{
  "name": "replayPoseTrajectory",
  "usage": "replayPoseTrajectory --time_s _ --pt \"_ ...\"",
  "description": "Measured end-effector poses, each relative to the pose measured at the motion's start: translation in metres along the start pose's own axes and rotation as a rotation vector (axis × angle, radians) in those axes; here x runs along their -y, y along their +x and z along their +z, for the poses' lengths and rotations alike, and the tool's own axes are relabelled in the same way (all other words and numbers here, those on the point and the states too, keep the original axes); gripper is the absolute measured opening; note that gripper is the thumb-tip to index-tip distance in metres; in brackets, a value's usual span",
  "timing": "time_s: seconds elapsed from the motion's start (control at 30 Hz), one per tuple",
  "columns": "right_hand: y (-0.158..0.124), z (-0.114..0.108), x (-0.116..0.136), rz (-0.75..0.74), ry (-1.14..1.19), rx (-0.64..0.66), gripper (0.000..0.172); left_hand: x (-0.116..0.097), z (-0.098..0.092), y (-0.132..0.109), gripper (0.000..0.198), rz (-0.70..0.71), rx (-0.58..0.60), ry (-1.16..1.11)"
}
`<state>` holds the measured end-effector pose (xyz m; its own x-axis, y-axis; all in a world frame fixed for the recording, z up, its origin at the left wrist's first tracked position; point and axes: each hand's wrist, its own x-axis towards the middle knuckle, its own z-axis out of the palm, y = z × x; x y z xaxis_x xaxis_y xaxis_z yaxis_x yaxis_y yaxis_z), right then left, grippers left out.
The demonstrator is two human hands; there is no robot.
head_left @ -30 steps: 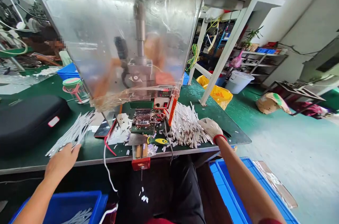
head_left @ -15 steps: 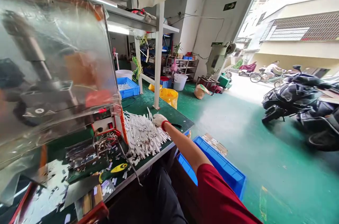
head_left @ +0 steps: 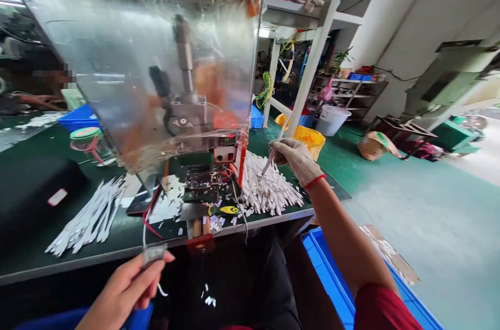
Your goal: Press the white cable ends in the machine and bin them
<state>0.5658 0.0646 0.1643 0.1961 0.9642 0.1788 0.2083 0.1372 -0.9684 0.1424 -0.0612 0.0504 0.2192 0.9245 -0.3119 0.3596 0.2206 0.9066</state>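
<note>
Your right hand (head_left: 297,159), in a white knit glove with a red cuff, hovers over the right end of the table (head_left: 125,239). Its grip is pinched on a single white strip (head_left: 267,163), which slants down from your fingertips until its lower end meets the heap below. That heap, the big pile of white strips (head_left: 269,192), lies near the front right corner of the table and fans out toward the front edge. Its left side is just beside the red-edged control box (head_left: 226,153) of the press (head_left: 185,106).

Your left hand (head_left: 125,288) is bare and sits low, off the front edge of the table toward its left half. Its grip is pressed together, thumb against fingers, on a small grey piece (head_left: 154,255). The piece is too blurred to make out, and a thin white cord (head_left: 161,288) hangs just under it.

The press stands at the middle of the table behind a clear plastic shield (head_left: 136,59), which leans toward you. In front of it, white scraps (head_left: 170,205) are scattered about, and a tool with a yellow and green handle (head_left: 226,210) lies close to the front edge. A second, flatter spread of white strips (head_left: 88,218) lies toward the left end, well apart from the big pile. A black case (head_left: 35,189) sits beyond it at the left edge, with a jar with a green lid (head_left: 88,142) behind. On the floor off the right end of the table stands a blue crate (head_left: 332,278)
</note>
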Motion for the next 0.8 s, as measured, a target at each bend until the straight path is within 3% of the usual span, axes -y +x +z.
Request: replayPoseTrajectory --time_s 0.1,0.2,0.27,0.4,0.57,0.8 --pt "-0.033 0.036 0.006 0.063 0.172 0.178 0.039 -0.015 0.038 0.013 0.055 0.117 0.252 -0.092" --pt "-0.065 0.077 -0.002 0.182 0.238 0.366 0.041 -0.037 0.072 0.029 0.053 0.239 0.329 -0.179" --pt "-0.081 0.100 -0.011 0.219 0.203 0.438 0.041 -0.046 0.085 0.036 0.052 0.275 0.308 -0.196" --pt "-0.091 0.125 -0.025 0.203 0.074 0.414 0.043 -0.040 0.090 0.039 0.054 0.215 0.224 -0.242" --pt "-0.083 0.136 -0.029 0.239 0.128 0.392 0.038 -0.017 0.085 0.032 0.052 0.104 0.222 -0.324" --pt "-0.078 0.150 -0.027 0.262 0.105 0.383 0.035 -0.006 0.083 0.028 0.055 0.045 0.200 -0.391"
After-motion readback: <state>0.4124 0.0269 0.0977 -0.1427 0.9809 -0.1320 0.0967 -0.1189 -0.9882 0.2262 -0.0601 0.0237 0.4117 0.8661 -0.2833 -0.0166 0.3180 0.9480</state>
